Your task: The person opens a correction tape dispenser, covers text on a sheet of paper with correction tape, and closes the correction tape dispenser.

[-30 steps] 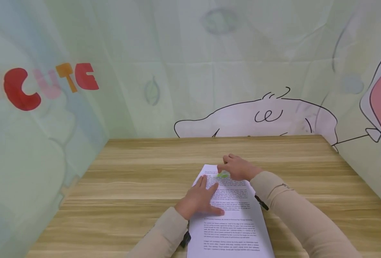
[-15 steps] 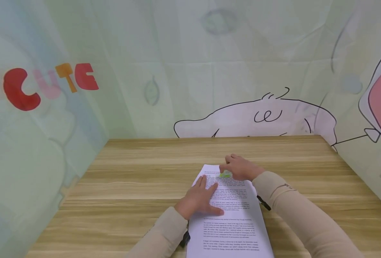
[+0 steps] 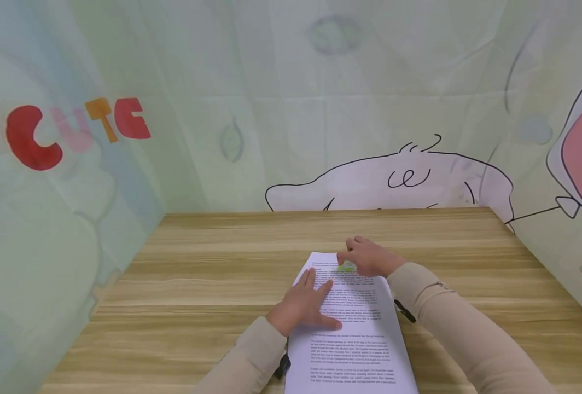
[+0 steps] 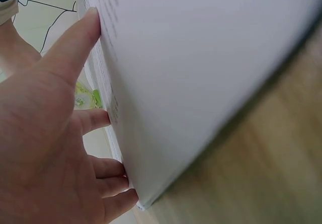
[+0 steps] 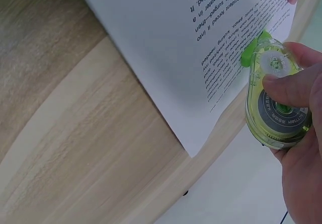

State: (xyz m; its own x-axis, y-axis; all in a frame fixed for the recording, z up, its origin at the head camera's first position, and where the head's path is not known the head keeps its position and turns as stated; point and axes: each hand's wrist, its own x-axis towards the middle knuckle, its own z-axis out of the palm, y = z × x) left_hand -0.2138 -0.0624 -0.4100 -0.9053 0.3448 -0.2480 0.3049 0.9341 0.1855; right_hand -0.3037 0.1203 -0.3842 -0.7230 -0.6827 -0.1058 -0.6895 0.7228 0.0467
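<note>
The paper (image 3: pixel 350 355) is laid on the table (image 3: pixel 212 284), its top edge set well short of the table's far edge, with wood left visible at both sides. Near its left edge it is pressed by the left hand (image 3: pixel 303 306), fingers spread. The tape (image 5: pixel 282 123) is pinched by the right hand (image 3: pixel 367 257), tip held at the upper lines.
</note>
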